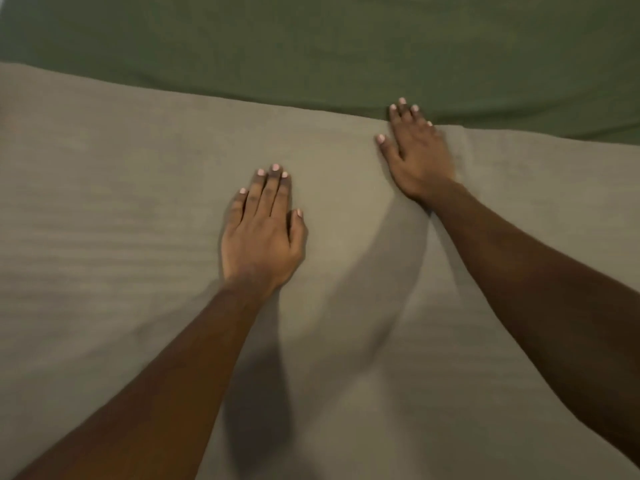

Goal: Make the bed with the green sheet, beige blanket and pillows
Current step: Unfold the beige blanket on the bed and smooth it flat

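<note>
**Both hands flat on the blanket**

The beige blanket [121,202] lay nearest. The left hand [259,237] rested on it, grip spread flat, fingers straight. Farther on, the right hand [419,157] pressed the blanket's far edge, grip also spread, fingertips reaching onto the green sheet [311,46] beyond.

No readable text, labels, brands, numbers or signs anywhere in view.

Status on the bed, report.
Both open: left hand flat on blanket, right hand flat at its far edge. Beyond it, sheet uncovered. Nothing in the way.
</note>
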